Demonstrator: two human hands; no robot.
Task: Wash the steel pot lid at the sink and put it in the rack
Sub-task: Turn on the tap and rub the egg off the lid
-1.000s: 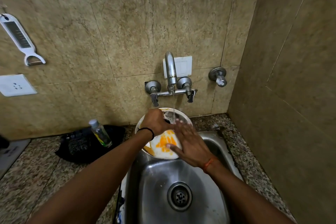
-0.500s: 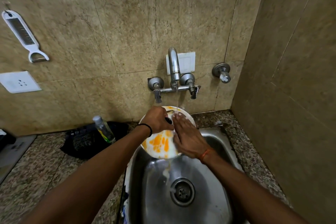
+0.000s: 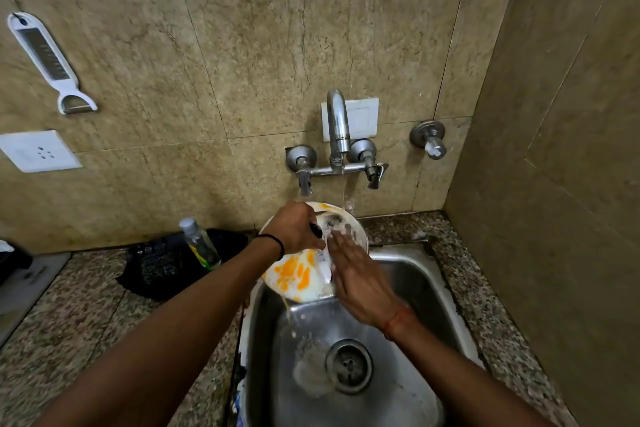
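Observation:
The round pot lid (image 3: 298, 279) tilts over the back left rim of the steel sink (image 3: 415, 274), covered in white foam with orange streaks. My left hand (image 3: 294, 230) is shut on the lid's dark knob at its upper part. My right hand (image 3: 356, 274) lies flat, fingers together, pressed on the lid's right side. A thin stream of water falls from the tap (image 3: 337, 128) onto the lid's top edge. Foamy water runs off the lid toward the drain (image 3: 348, 366). No rack shows in this view.
A clear bottle (image 3: 199, 243) stands on a black cloth (image 3: 159, 267) left of the sink on the speckled counter (image 3: 69, 322). A white peeler (image 3: 48, 61) hangs on the tiled wall. A side wall closes in on the right.
My right hand has slid up and down across the lid's face, rubbing it. More soapy water has run down into the sink by the drain. My left hand keeps its hold.

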